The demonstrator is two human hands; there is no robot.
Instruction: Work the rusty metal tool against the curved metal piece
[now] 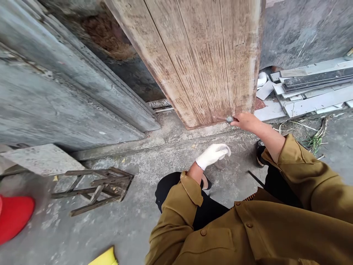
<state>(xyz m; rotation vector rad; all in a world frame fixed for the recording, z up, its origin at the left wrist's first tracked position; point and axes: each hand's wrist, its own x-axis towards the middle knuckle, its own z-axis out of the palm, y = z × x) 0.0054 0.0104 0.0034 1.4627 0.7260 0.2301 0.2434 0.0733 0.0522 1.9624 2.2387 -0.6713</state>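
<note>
A weathered brown wooden panel made of several boards leans in front of me, its lower end near the concrete ledge. My right hand, bare, is closed round the handle of a slim hand tool with a wire-wound collar. The tool's thin tip points left and meets the panel's bottom edge; its exact kind is unclear. In a white glove, my left hand hangs below the panel over the ground, apart from it. Its fingers are loosely bent, with nothing visible in them.
A wooden stool lies on its side at left, beside a pale slab. Grey boards lean farther back. Stacked strips and green plant stalks are at right. Something red and something yellow sit lower left.
</note>
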